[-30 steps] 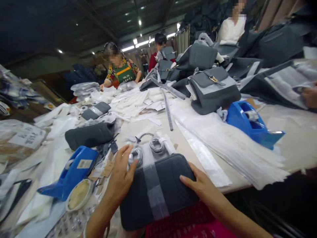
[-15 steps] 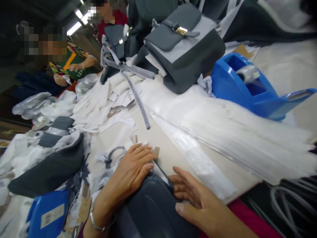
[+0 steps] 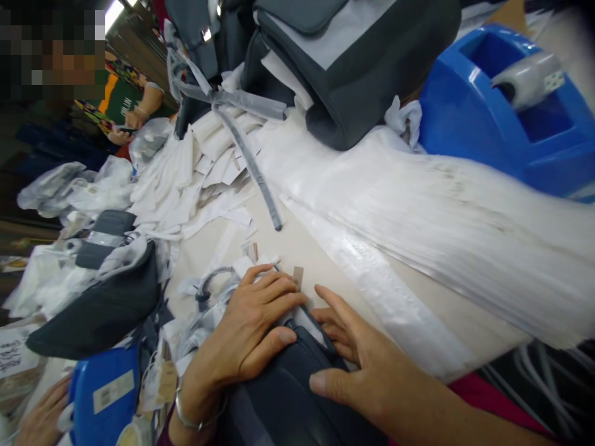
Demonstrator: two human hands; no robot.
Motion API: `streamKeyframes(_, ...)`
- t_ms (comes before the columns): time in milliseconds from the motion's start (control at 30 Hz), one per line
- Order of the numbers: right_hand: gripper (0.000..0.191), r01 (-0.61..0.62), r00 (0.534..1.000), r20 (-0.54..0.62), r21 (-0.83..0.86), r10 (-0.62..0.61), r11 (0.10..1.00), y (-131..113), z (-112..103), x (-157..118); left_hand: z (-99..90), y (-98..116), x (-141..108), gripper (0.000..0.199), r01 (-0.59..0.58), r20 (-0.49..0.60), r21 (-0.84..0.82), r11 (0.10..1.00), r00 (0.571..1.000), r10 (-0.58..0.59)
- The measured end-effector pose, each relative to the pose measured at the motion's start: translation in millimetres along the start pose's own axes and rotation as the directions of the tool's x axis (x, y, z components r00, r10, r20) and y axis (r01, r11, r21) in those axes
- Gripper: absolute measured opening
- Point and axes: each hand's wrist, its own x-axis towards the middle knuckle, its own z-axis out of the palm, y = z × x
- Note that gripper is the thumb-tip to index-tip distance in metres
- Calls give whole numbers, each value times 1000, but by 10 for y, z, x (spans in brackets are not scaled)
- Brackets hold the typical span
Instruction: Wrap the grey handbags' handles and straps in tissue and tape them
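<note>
A workshop full of bags is shown by what is spread about. One big counter (image 3: 297, 244) is covered almost all over. A flap bag (image 3: 367, 80) is set at the back, a dark bag (image 3: 102, 303) is laid at the left, and a near bag (image 3: 288, 396) is handled close by. White sheets (image 3: 418, 204) are piled thick, and clear plastic (image 3: 106, 186) is bunched up. A big blue tape holder (image 3: 455, 118) is placed nearby. A green apron (image 3: 123, 102) is worn by a co-worker, under a tube light (image 3: 116, 12).
</note>
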Motion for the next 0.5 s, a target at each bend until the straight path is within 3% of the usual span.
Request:
streamKeyframes(233, 99, 98, 993, -39, -191, -108, 977, 86, 109, 168, 109, 110, -17, 23, 61, -115, 163, 985, 992, -43)
streamKeyframes(400, 106, 218, 976, 51, -202, -212, 955, 112, 75, 302, 206, 118, -94, 13, 65, -261, 283, 957, 965, 12)
streamKeyframes(500, 103, 254, 958, -68, -260, -280, 932, 145, 50, 455, 244, 103, -135, 18, 50, -346, 317, 947, 936, 66)
